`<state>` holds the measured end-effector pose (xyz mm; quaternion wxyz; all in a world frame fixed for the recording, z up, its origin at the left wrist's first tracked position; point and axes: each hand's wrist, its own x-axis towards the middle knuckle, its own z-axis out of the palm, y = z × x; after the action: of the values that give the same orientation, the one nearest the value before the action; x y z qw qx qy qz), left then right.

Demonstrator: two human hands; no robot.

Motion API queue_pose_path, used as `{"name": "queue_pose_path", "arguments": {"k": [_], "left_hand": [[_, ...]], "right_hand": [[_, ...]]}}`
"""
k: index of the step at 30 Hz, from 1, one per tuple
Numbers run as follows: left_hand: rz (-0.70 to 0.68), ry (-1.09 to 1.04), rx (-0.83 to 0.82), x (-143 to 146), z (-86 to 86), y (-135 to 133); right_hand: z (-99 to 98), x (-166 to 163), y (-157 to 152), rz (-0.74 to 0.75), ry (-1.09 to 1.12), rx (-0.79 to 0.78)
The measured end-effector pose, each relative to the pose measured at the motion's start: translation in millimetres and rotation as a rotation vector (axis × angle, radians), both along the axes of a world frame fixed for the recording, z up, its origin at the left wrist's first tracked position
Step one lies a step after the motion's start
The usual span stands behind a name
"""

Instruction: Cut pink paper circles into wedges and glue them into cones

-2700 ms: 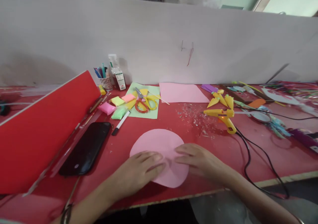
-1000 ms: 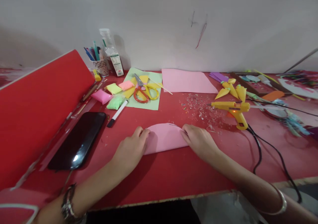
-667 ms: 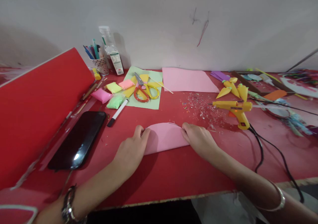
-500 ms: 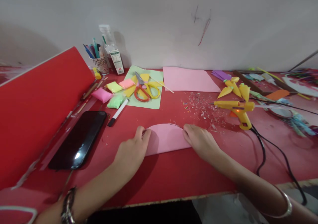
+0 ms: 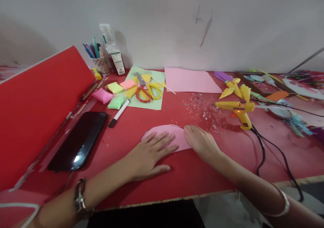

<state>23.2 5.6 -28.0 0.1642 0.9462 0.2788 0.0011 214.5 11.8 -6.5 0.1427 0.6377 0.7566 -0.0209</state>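
A half-round piece of pink craft foam or paper (image 5: 178, 136) lies on the red table, its straight edge towards me and a dark line along part of its curve. It looks folded double. Flat across its left and middle part rests my left hand (image 5: 152, 155), fingers spread, thumb on the tabletop. My right hand (image 5: 199, 140) has its fingers closed at the piece's right end; the fingertips are partly hidden. Beyond it, red-and-yellow scissors (image 5: 144, 92) lie on a pale green sheet (image 5: 157, 103) with yellow cut shapes.
A yellow glue gun (image 5: 238, 110), its light lit, lies right with its cord over the table edge. Left are a phone (image 5: 81, 137), a marker (image 5: 118, 114) and a tilted red board (image 5: 45, 103). A bottle (image 5: 115, 56), pen cup (image 5: 100, 65) and pink sheet (image 5: 191, 80) stand or lie behind.
My left hand has let go of the piece's left end and now lies flat on top of it, fingers spread. My right hand stays at the right end.
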Motion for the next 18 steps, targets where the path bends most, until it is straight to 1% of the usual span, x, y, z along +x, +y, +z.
{"name": "queue_pose_path", "arguments": {"k": [2, 6, 9, 12, 15, 18], "left_hand": [[-0.008, -0.023, -0.038, -4, 1.9, -3], [-0.001, -0.043, -0.061, -9, 2.6, -8], [-0.01, -0.02, -0.072, -10, 1.0, -10], [-0.014, 0.013, -0.093, -12, 1.1, -11], [0.004, 0.032, -0.118, -20, 4.7, -14], [0.034, 0.068, -0.153, -34, 9.6, -20]], "right_hand": [[1.7, 0, 1, -0.014, 0.008, -0.018], [4.4, 0, 1, 0.002, 0.025, -0.023], [5.0, 0, 0, 0.0, 0.019, -0.016], [5.4, -2, -2, -0.031, 0.016, -0.042], [5.6, -2, -3, -0.06, 0.018, -0.059], [4.7, -2, -3, -0.056, 0.011, -0.047]]}}
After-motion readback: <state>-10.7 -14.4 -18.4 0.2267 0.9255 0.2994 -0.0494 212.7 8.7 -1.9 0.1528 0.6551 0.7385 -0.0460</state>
